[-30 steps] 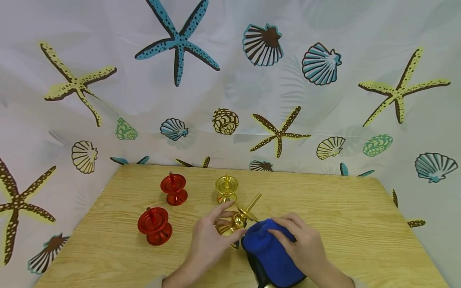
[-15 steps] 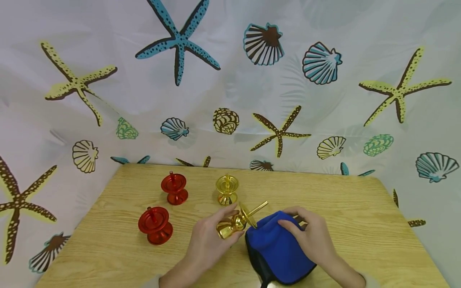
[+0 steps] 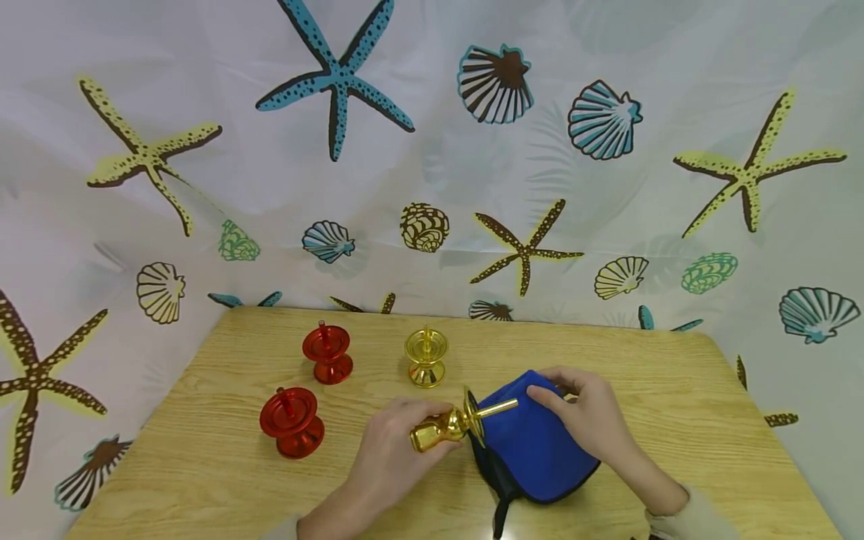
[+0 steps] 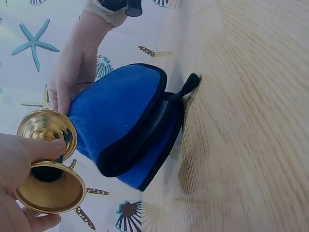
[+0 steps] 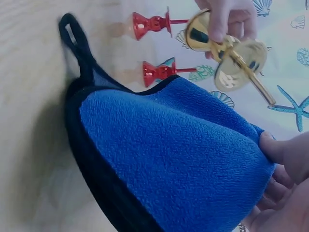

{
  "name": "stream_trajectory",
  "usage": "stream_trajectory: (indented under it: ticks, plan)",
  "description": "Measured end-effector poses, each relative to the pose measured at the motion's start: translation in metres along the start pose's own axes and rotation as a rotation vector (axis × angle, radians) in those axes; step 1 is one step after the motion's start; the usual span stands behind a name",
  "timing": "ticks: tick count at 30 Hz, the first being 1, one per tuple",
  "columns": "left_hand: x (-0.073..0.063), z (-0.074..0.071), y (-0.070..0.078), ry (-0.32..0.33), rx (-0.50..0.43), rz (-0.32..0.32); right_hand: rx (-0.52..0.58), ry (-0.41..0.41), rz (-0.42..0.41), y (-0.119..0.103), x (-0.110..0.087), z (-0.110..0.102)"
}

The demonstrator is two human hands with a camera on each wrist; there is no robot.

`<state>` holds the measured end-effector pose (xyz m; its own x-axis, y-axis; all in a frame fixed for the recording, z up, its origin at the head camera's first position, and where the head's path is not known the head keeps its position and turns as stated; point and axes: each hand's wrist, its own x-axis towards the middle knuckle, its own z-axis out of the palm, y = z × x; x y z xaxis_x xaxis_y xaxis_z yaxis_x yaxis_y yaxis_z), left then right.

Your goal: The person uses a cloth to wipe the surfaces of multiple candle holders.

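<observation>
My left hand point(image 3: 394, 454) grips a shiny gold candle holder point(image 3: 454, 424) by its narrow middle. The holder is tipped on its side, its spike pointing right and its hollow base facing left. In the left wrist view my thumb lies across the waist of the candle holder point(image 4: 48, 130). My right hand point(image 3: 590, 409) pinches the top edge of a folded blue cloth point(image 3: 540, 442) with black trim and a hanging loop. Fuzzy pile shows on the blue cloth point(image 5: 174, 154) in the right wrist view. In the head view the holder's dish overlaps the cloth's left edge.
A second gold candle holder point(image 3: 427, 356) stands upright behind my left hand. Two red candle holders stand at the left, one farther back point(image 3: 327, 352) and one nearer point(image 3: 292, 421). A patterned curtain point(image 3: 432, 150) hangs behind the wooden table point(image 3: 688, 420).
The gold candle holder has swung from leaning upright to nearly level, spike now pointing right. My right hand has drawn the blue cloth up and to the right.
</observation>
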<state>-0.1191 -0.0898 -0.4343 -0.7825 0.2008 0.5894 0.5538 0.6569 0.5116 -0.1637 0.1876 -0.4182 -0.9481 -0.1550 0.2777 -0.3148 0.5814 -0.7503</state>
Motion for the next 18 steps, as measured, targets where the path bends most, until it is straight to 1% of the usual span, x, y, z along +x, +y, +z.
stream_trajectory:
  ticks: [2,5,9,12,15,18]
  plan:
    - [0.0,0.0,0.0,0.003,0.005,0.032,0.014,-0.029,-0.01,-0.002,0.004,-0.004]
    - [0.0,0.002,0.0,0.014,0.008,0.085,0.026,-0.094,-0.032,-0.005,0.011,-0.011]
    - [0.001,0.005,0.001,0.004,-0.003,0.144,0.013,-0.176,-0.099,-0.01,0.02,-0.019]
    - [0.001,0.007,0.002,-0.016,-0.002,0.175,-0.003,-0.205,-0.138,-0.016,0.025,-0.022]
    - [0.001,0.007,0.004,-0.029,0.015,0.206,-0.028,-0.214,-0.139,-0.022,0.026,-0.022]
    - [0.002,0.008,0.005,-0.041,0.029,0.221,-0.042,-0.231,-0.139,-0.029,0.027,-0.022]
